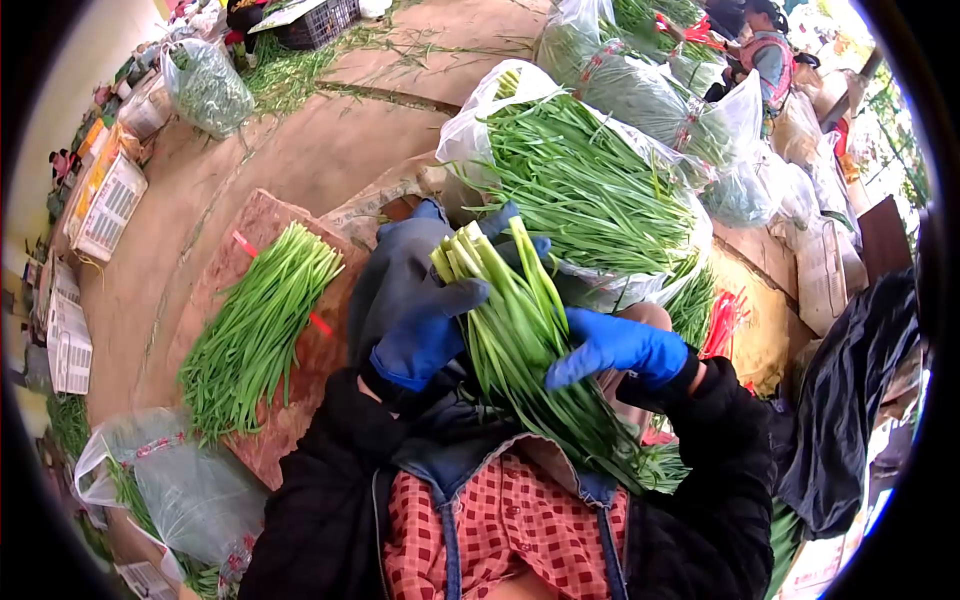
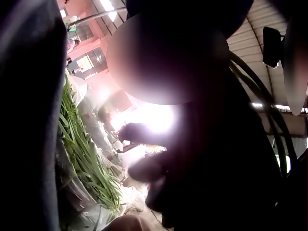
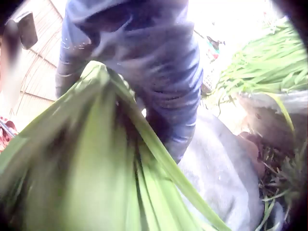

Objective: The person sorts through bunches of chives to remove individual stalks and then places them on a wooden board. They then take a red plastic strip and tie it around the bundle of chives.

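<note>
A loose bunch of garlic chives (image 1: 510,310) lies slantwise over the lap, pale stem ends up and leaves hanging towards the lower right. My left hand (image 1: 420,335), in a blue and dark grey glove, grips it near the stems, thumb in front and fingertips showing behind. In the right wrist view, blue glove fabric (image 3: 139,53) stands behind the chive leaves (image 3: 101,159). My blue-gloved right hand (image 1: 625,348) is at the bunch's right side, its fingers extended against the leaves. The left wrist view is mostly dark.
A tied chive bundle (image 1: 262,325) lies on a reddish board (image 1: 215,270) at left. An open bag of chives (image 1: 590,180) stands ahead, with red ties (image 1: 722,322) to its right. Filled plastic bags (image 1: 205,90) and a crate (image 1: 318,22) stand farther off. Another person (image 1: 765,65) sits far right.
</note>
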Demonstrator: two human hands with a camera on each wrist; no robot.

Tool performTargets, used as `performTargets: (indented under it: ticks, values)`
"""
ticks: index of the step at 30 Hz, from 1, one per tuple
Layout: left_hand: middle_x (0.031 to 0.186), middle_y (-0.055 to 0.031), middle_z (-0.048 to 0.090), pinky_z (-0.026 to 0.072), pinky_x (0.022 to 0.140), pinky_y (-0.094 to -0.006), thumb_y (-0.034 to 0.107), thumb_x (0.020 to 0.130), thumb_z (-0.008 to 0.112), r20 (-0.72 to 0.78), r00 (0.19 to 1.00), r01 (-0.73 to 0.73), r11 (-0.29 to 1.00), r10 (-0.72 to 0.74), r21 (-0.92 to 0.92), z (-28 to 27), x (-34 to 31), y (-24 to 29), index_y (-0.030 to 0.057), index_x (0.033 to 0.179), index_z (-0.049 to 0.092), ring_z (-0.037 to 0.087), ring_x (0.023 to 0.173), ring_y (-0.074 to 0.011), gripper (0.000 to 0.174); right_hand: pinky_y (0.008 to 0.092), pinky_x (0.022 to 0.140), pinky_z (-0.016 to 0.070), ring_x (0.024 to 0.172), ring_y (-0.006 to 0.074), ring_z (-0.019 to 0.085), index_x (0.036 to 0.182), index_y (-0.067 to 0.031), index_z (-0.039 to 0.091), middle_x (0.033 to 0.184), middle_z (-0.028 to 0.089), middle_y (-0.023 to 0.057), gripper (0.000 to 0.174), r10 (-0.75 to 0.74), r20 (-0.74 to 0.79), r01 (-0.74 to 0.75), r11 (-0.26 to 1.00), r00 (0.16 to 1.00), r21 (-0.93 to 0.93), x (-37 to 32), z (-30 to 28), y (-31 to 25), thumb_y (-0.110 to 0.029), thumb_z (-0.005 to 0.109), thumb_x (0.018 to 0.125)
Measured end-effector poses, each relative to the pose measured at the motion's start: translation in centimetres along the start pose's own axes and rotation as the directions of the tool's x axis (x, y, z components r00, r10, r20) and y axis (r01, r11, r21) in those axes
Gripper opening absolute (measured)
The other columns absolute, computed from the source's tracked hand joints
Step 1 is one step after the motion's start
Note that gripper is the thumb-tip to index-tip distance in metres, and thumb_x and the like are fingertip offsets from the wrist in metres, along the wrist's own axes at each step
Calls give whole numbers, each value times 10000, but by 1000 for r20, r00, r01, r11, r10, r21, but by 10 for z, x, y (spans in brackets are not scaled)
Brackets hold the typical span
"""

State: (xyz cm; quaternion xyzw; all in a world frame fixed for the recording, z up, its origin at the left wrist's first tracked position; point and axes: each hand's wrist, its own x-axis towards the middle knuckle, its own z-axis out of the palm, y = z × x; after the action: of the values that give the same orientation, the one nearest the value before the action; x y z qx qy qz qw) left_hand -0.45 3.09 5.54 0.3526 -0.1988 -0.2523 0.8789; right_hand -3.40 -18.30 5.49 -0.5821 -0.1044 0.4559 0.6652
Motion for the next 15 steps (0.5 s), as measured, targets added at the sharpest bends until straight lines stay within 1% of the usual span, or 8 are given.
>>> performTargets:
  ticks: [2, 4, 5, 8, 10, 12, 13, 15]
  values:
    - [1344, -203, 411, 416, 980, -404, 314, 721, 713, -66, 998, 10, 997, -6, 72, -2, -1, -1, 3, 1362, 272, 470, 1190, -294, 838, 300, 904, 435, 1013, 164, 556, 1342, -23, 357, 1110, 594, 93, 627, -189, -144, 180, 981, 971, -71, 1, 11, 4, -352, 616, 876]
    - [1326, -242, 412, 442, 957, -405, 428, 646, 753, -174, 985, 51, 974, -12, 220, -3, 1, -4, -77, 1244, 413, 491, 1179, -306, 854, 295, 862, 440, 970, 159, 562, 1328, -15, 363, 1056, 613, 101, 577, -216, -215, 123, 918, 952, -378, 6, 21, 2, -410, 498, 930]
    - [1333, -241, 409, 420, 979, -412, 390, 635, 763, -172, 985, 52, 950, 2, 308, -1, 0, -1, -67, 1252, 431, 473, 1202, -314, 836, 290, 837, 440, 950, 141, 552, 1286, -6, 426, 1035, 624, 104, 505, -306, -217, 164, 850, 927, -500, 7, 25, 4, -398, 412, 968]
    - [1251, -247, 495, 405, 991, -422, 364, 619, 773, 13, 993, -117, 981, 117, 155, -16, 5, -15, -49, 1307, 386, 490, 1183, -343, 890, 279, 849, 437, 958, 123, 541, 1225, -3, 501, 1053, 621, 85, 484, -187, -122, 147, 950, 975, -276, 13, 18, 10, -399, 371, 980]
    - [1228, -216, 517, 402, 989, -409, 314, 642, 759, 22, 999, -29, 998, 28, 48, -15, 0, -15, -23, 1351, 304, 502, 1160, -321, 907, 267, 877, 425, 984, 105, 525, 1204, 6, 527, 1084, 612, 60, 504, -124, -46, 121, 991, 991, -51, 17, 19, 13, -416, 369, 977]
    - [1182, -156, 561, 397, 985, -384, 214, 689, 732, 79, 991, 120, 980, -109, -157, -13, -3, -16, 29, 1438, 139, 526, 1115, -278, 973, 261, 877, 424, 980, 101, 522, 1213, 6, 522, 1079, 610, 53, 494, -141, -119, 131, 987, 983, -91, 20, 13, 24, -404, 379, 977]
    - [988, -131, 608, 462, 896, -394, 220, 698, 725, 10, 998, 64, 986, -63, -153, -13, -7, -17, -4, 1345, 321, 579, 987, -269, 795, 261, 877, 424, 980, 101, 522, 1213, 6, 522, 1079, 610, 53, 494, -137, -119, 128, 988, 983, -85, 21, 6, 28, -404, 379, 977]
    - [947, -113, 594, 472, 867, -384, 222, 710, 717, -11, 1000, 12, 997, -13, -80, -30, -4, -20, -4, 1249, 400, 579, 952, -256, 665, 268, 840, 434, 934, 123, 535, 1195, 16, 520, 1038, 615, 64, 458, -118, -114, 83, 959, 986, -272, 22, -7, 32, -372, 433, 968]
